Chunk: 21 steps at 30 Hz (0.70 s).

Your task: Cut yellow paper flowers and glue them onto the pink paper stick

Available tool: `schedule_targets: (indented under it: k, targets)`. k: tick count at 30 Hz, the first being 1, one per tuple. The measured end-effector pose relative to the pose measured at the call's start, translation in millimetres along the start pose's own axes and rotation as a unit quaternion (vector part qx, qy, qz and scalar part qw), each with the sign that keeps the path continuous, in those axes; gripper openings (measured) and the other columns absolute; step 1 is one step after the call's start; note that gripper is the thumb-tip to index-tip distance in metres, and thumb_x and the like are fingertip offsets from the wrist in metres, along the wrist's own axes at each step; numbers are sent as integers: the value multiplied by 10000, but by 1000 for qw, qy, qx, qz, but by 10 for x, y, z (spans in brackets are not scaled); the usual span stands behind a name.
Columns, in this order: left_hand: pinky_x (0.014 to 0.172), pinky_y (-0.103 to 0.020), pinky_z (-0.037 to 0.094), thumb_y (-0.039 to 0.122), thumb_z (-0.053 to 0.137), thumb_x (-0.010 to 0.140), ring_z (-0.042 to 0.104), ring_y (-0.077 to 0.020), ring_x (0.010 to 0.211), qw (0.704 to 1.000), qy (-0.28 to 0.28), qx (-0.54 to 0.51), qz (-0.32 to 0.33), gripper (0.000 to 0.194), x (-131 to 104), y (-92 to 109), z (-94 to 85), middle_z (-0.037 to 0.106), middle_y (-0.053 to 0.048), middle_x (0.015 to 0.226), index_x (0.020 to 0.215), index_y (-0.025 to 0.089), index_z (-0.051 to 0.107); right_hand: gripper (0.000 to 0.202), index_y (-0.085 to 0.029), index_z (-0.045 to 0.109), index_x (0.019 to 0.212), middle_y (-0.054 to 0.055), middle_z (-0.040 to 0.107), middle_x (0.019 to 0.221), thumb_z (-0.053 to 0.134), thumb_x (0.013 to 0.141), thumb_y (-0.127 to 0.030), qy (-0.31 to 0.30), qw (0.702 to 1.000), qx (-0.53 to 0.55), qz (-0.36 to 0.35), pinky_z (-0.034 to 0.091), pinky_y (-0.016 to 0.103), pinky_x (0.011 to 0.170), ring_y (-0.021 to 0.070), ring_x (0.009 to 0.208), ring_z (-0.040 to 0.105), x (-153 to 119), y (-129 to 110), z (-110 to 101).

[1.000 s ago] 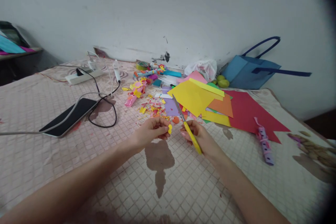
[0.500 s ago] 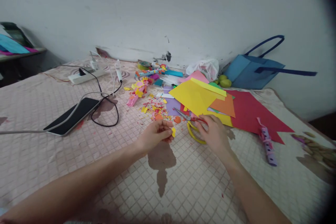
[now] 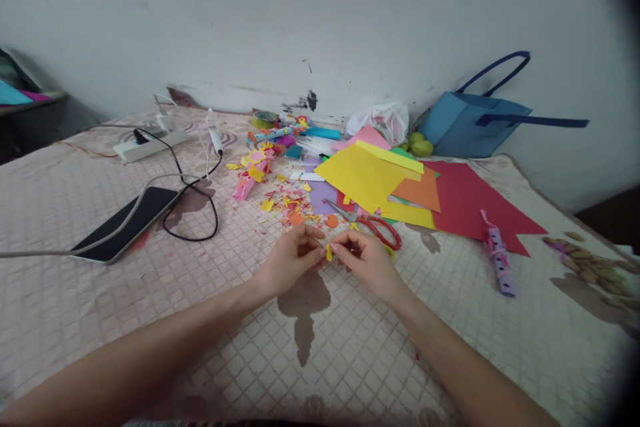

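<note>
Between my two hands is a small yellow paper piece point(image 3: 329, 253). My left hand point(image 3: 291, 259) pinches it from the left, and the fingertips of my right hand point(image 3: 367, 261) close on its other side. Just beyond my right hand lie red-handled scissors point(image 3: 381, 229), blades pointing away to the left. A yellow ring-like thing, partly hidden by my right hand, is beside them. Past my left hand, small paper scraps point(image 3: 295, 202) are strewn on the patterned cloth point(image 3: 230, 347).
Coloured paper sheets, a yellow one point(image 3: 365, 177) and a red one point(image 3: 480, 203) among them, lie beyond. A purple paper roll point(image 3: 500, 263) and a blue bag point(image 3: 470, 123) are at right. On the left are a black tablet-like device point(image 3: 127, 223), cables and a power strip point(image 3: 150, 145).
My right hand has let go of the scissors, which now lie on the cloth. It has moved left to the yellow paper piece in my left hand. The view has shifted slightly.
</note>
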State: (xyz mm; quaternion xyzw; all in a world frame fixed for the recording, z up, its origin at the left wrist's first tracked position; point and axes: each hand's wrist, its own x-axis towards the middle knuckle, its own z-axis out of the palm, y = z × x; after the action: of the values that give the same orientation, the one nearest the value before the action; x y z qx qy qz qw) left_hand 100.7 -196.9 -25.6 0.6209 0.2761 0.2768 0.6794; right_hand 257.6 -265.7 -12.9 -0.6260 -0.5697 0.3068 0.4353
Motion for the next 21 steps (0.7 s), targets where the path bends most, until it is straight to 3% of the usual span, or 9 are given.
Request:
schedule_targets:
  k: [10, 21]
  targets:
    - [709, -283, 489, 258, 681, 725, 602, -135, 757, 998, -4, 49, 36, 211, -4, -10, 3, 624, -32, 827, 866, 157, 560, 197, -204, 504, 677, -29, 508, 588, 542, 795, -357, 37, 999, 5, 19, 352, 209, 413, 93, 475, 440, 13, 37, 58]
    - [661, -258, 486, 226, 730, 680, 596, -108, 695, 999, -1, 16, 29, 266, 4, -21, 16, 610, -8, 781, 839, 147, 532, 334, -193, 502, 657, -60, 471, 496, 619, 760, -488, -33, 983, 162, 82, 326, 200, 389, 74, 423, 410, 28, 36, 84]
